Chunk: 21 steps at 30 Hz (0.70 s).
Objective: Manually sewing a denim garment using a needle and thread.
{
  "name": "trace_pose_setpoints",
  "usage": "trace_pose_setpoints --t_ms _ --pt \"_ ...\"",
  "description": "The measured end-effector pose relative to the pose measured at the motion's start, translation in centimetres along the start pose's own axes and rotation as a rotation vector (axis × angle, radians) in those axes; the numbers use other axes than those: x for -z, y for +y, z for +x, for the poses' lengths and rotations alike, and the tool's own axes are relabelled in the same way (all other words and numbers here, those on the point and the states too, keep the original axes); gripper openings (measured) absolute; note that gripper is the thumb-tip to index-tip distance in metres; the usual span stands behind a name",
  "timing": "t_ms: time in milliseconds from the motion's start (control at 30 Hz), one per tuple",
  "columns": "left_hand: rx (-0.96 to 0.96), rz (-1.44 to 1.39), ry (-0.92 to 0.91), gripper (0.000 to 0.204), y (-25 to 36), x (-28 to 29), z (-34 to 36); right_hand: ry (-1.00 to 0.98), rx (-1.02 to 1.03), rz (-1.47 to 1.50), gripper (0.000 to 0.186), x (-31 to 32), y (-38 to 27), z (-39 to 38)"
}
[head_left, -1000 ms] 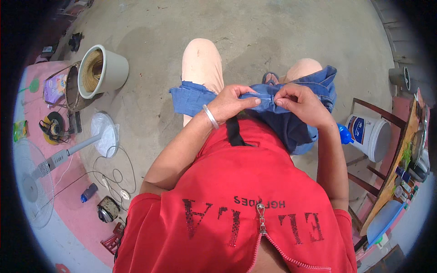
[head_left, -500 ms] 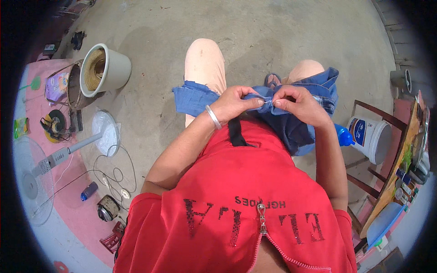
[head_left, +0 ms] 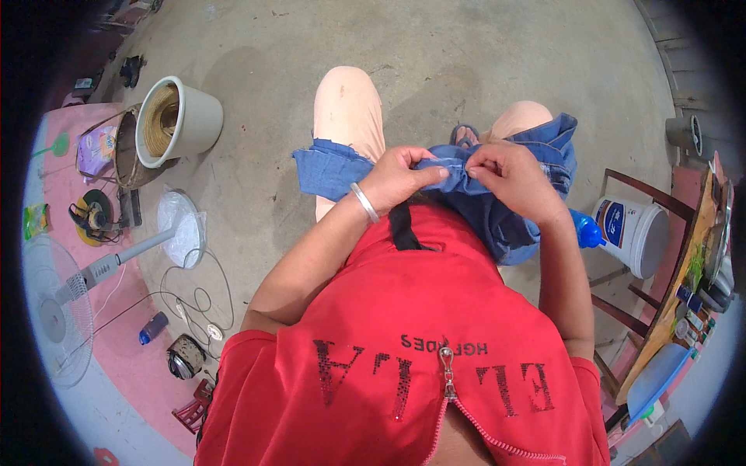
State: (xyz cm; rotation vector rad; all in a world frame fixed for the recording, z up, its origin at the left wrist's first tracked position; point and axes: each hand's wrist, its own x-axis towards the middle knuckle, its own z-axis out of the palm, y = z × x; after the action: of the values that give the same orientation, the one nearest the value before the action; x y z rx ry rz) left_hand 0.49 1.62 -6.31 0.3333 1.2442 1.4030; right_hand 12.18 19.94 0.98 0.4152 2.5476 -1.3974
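Blue denim cloth (head_left: 509,229), which looks like a pair of jeans, lies bunched across my lap. One flap of it hangs over my left knee, and the larger part covers my right thigh. My left hand (head_left: 400,180), with a silver bangle on its wrist, grips a folded edge of the denim between thumb and fingers. Close beside it, my right hand (head_left: 514,180) is closed in a pinch at the same fold. What sits between its fingertips is too small to make out. A black strap (head_left: 404,227) hangs down over my red top beneath the cloth.
To my left stand a pale bucket (head_left: 203,116) with a straw hat in it, a standing fan (head_left: 58,311) and a loose cable (head_left: 200,297). On the right are a blue bottle (head_left: 588,231), a white bucket (head_left: 645,241), a wooden chair (head_left: 649,193) and a cluttered table (head_left: 660,334).
My right fingertips have shifted slightly up at the fold, and the left thumb lies a little flatter on the denim. Both hands stay at nearly the same spot.
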Motion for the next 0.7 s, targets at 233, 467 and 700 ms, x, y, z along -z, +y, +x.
trace_pose_setpoints --t_ms 233,467,700 --pt "-0.060 0.301 0.080 0.017 1.4 -1.0 -0.3 0.225 0.160 -0.328 0.011 -1.8 -0.1 0.2" --pt "-0.021 0.146 0.030 0.018 1.3 0.1 -0.3 -0.083 -0.043 0.181 0.009 0.7 1.1 0.2" --pt "-0.043 0.120 -0.055 0.017 -0.2 0.7 0.4 -0.227 -0.036 0.386 0.012 0.1 2.1 0.9"
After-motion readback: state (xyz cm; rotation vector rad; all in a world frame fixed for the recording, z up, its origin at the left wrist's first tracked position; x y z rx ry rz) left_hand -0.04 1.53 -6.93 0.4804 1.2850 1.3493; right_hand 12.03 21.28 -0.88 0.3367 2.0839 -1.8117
